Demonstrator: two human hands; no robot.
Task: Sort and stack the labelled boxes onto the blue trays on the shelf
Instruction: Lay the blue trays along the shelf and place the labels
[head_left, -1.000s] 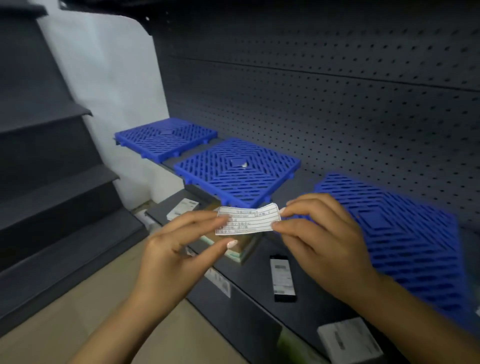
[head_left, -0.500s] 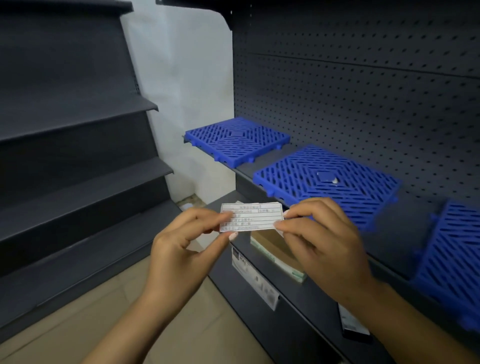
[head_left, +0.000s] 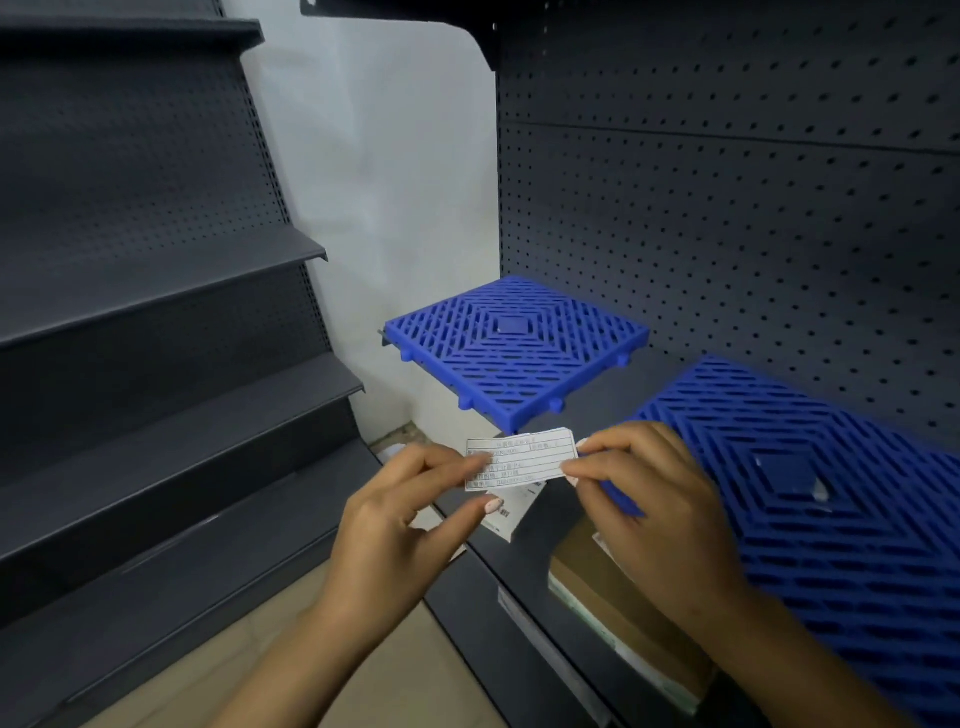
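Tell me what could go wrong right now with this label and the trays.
1. Both hands, left hand and right hand, pinch the label by its ends; pulling apart might tear or crease it.
2. The far tray overhangs the shelf's end, so a box stacked near that edge might tip it.
3. The box lies on the lower shelf under the right wrist; with both hands busy, a forearm could nudge it.
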